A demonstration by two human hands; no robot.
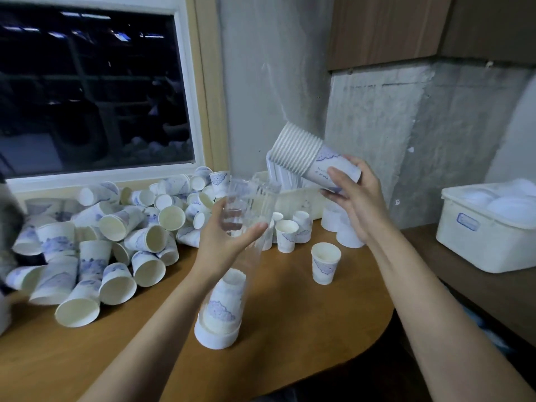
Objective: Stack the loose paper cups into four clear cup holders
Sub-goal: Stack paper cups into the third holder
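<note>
Left hand [229,236] curls round the holder [249,198] mid-tube, base on the table [290,314]. Right hand [351,192] grips the stack [304,155] by its outer cup, tilted above the holder's mouth. We'd align axes first, then lower slowly.

Wooden table [290,300] with paper cups [114,224]

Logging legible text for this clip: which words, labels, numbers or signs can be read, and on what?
Nothing can be read.
Stack of cups in the right hand: small dark print, too blurred to read.
White bin: blue-bordered label, too blurred to read.
Loose cups: blue pattern only, no words discernible.
</note>
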